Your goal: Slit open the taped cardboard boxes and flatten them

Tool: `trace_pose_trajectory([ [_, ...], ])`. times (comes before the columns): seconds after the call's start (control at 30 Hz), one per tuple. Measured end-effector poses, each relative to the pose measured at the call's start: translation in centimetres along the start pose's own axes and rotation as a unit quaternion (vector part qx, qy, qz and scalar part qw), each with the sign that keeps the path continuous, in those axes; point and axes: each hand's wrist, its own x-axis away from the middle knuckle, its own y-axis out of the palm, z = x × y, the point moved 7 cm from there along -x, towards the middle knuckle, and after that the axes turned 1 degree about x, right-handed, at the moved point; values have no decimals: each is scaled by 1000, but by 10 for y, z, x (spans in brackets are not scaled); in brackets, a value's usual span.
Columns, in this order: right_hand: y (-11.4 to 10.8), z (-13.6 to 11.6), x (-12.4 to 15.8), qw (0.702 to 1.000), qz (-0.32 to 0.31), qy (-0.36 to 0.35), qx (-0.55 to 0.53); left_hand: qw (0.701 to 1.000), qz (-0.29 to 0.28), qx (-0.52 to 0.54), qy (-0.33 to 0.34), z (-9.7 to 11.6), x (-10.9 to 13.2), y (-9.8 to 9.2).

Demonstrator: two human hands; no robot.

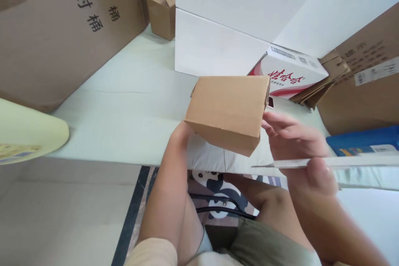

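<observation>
A small brown cardboard box (229, 110) is held tilted above the front edge of the pale table (124, 108). My left hand (182, 131) is under and behind the box's left corner, fingers hidden by it, supporting it. My right hand (296, 145) touches the box's right side with its fingertips while its thumb pinches a flat white card or sheet (352, 162) that runs off to the right. A white bag or packet (212, 156) lies beneath the box on the table edge.
A large printed brown carton (62, 29) stands at the left, small brown boxes (162, 8) behind it. White boxes (218, 29) fill the back. A red-and-white carton (289, 75), flattened cardboard (358, 87) and a blue item (364, 139) lie right. A yellow object (28, 135) is at left.
</observation>
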Motion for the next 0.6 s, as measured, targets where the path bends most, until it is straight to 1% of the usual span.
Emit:
trace_pose_trajectory([
  [0.07,4,3,0,998,-29,47,-15,992,-53,57,-103,-7,4,9],
  [0.1,4,4,0,997,-32,66,-17,980,-92,99,-149,-8,7,16],
  [0.13,4,4,-1,996,-32,81,-19,964,-131,145,-178,-5,10,22],
  [0.2,3,7,-2,993,-24,109,-31,939,-190,218,-185,7,14,30],
  [0.23,2,11,-3,991,-22,126,-38,934,-200,236,-180,12,14,31],
  [0.27,3,15,-3,988,-25,144,-47,934,-197,241,-173,15,13,31],
  [0.33,7,25,-3,983,-37,168,-69,949,-150,229,-155,16,7,25],
  [0.4,10,32,-4,979,-41,172,-96,969,-66,207,-121,13,-2,15],
  [0.47,11,38,-5,978,-30,178,-109,980,26,183,-71,11,-11,2],
  [0.53,7,45,-5,976,4,198,-88,984,89,149,-36,11,-15,-9],
  [0.6,-2,52,-5,974,57,216,-45,988,111,103,-32,10,-17,-15],
])
